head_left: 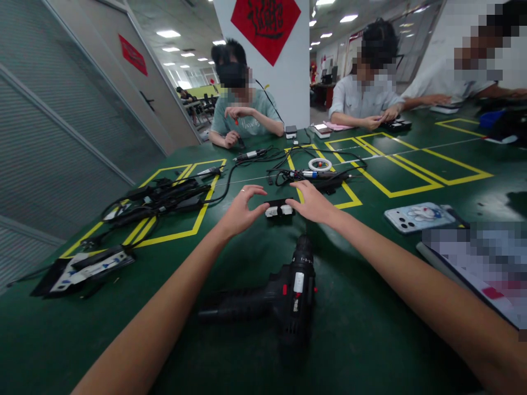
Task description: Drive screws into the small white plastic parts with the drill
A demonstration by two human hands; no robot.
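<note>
Matte black drill [294, 291], ribbed grip, lower centre. Centre: left hand [247, 208], right hand [310, 202], thumbs and curved fingers spread, flanking small black-and-white block [279, 210]; contact unclear. Glossy green table [349, 340], yellow tape [173, 238]. Upper centre, white pillar [294, 88]. Upper right, person [444, 79] cut off, partly pixelated.

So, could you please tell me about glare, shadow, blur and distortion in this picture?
Head view: ceiling lights look blown out, with pale reflections on the table; head view: the black drill is dark, its rear merging into shadow; head view: the door leans, perhaps from lens distortion or tilt; head view: left hand and right hand look fairly sharp.
</note>
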